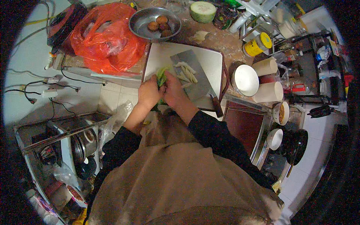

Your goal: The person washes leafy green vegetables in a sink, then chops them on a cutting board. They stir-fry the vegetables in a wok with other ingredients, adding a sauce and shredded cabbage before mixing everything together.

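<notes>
My left hand (151, 89) and my right hand (173, 87) are close together over the near left part of a white cutting board (160, 56). Between them they hold a green leafy vegetable (161, 76), whose lower part my fingers mostly hide. On the board, to the right of my hands, a cleaver (198, 67) lies flat with its dark handle at the near right edge. Several pale vegetable strips (185, 72) rest on its blade. Beyond the board stands a metal bowl (135, 24) with several brown round pieces (161, 20) in it.
A red plastic bag (112, 53) sits left of the board. A cut green-skinned gourd (203, 11) is at the back. To the right stand a white bowl (246, 78), a yellow-labelled jar (254, 47) and a black rack (315, 67). A metal-framed shelf (67, 132) with pots is at lower left.
</notes>
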Available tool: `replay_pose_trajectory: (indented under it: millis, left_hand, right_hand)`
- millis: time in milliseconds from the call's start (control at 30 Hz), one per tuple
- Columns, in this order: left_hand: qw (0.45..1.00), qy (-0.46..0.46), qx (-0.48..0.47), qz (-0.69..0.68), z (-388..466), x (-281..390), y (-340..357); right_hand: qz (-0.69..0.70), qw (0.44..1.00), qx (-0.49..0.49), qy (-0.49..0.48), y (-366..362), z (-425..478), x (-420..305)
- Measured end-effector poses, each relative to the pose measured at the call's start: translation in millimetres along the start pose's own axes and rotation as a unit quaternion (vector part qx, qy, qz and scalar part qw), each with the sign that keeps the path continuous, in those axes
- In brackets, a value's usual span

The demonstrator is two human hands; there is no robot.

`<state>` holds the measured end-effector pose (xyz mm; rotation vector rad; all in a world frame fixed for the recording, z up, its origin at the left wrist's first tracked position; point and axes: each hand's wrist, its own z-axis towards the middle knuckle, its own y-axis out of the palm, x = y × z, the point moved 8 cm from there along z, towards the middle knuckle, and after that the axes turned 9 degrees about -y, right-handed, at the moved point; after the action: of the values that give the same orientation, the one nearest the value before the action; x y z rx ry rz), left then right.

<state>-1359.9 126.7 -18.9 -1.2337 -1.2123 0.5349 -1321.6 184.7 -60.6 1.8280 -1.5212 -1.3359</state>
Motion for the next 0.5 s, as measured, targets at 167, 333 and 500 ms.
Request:
replay_pose_trajectory:
  millis: [167,333,500]
  left_hand:
    - [0.999,-0.041,-0.003,-0.011,16,-5,-2]
    - [0.995,-0.080,-0.029,-0.048,30,-17,11]
    - [0.993,-0.105,-0.039,-0.023,35,-24,3]
  right_hand:
    - [-0.017,0.985,-0.171,-0.020,-47,51,21]
    - [-0.317,0.909,-0.102,-0.251,-61,36,-29]
    - [-0.586,0.781,0.018,-0.217,-93,-44,-139]
